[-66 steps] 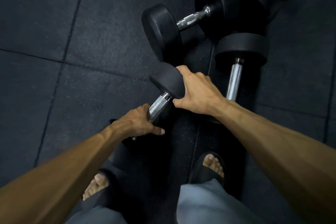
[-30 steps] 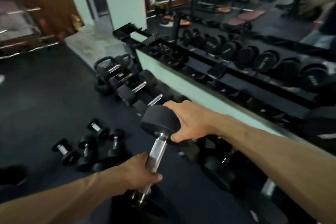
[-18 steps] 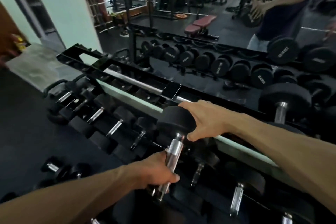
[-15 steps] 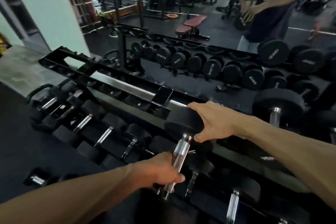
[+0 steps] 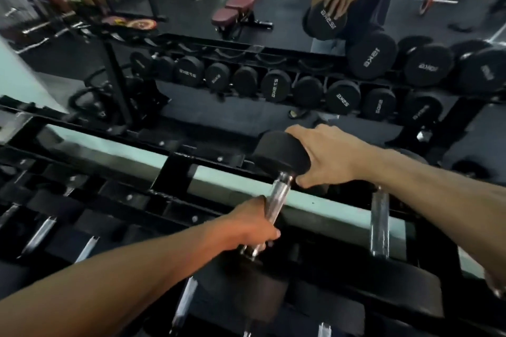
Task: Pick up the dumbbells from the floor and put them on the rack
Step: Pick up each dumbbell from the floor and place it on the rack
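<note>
I hold a black dumbbell [image 5: 279, 154] with a chrome handle above the top tier of the black rack [image 5: 175, 169]. My left hand [image 5: 249, 227] grips the handle from below. My right hand [image 5: 325, 157] grips the far rubber head, fingers over its top edge. The dumbbell tilts, far head up. Its near head is dark and partly hidden under my left hand.
A mirror behind the rack shows rows of dumbbells [image 5: 275, 85], a maroon bench [image 5: 238, 8] and my reflection. Another dumbbell's chrome handle [image 5: 379, 221] lies on the top tier to the right. Lower tiers hold more dumbbells [image 5: 38, 235] at left and below.
I lifted the dumbbell off the floor, turned to the rack and stepped close. Over the last half second it has come up over the top tier, both hands keeping their grips.
</note>
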Tool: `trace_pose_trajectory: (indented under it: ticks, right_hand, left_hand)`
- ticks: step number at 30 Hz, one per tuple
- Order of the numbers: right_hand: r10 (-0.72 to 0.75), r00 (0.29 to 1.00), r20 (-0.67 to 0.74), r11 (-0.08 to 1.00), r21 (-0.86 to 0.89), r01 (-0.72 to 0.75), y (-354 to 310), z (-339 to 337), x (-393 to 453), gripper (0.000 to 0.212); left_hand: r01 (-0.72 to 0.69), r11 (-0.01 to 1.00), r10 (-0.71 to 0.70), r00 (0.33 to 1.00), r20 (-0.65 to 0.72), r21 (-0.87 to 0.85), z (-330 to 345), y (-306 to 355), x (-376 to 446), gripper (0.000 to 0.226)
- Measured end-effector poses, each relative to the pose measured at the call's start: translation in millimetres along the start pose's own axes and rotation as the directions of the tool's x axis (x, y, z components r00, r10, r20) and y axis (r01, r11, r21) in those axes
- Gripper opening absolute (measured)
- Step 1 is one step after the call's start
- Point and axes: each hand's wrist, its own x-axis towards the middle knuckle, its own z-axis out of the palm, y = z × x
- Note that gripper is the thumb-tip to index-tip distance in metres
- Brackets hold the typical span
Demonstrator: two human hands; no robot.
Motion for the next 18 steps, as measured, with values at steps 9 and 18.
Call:
trace_pose_trajectory:
  ticks: [9,18]
  right_hand:
    - [0.138,0.99,-0.005,0.989,0.058,-0.137,77,25,33,0.069]
    - [0.135,0.988,0.074,0.981,0.127,-0.143,95,37,56,0.067]
  left_hand:
    - [0.03,0.987,-0.031,1.0,0.0,0.158,-12,32,88,0.045]
    - [0.07,0.962,-0.075,0.997,0.009,0.264,-14,32,105,0.046]
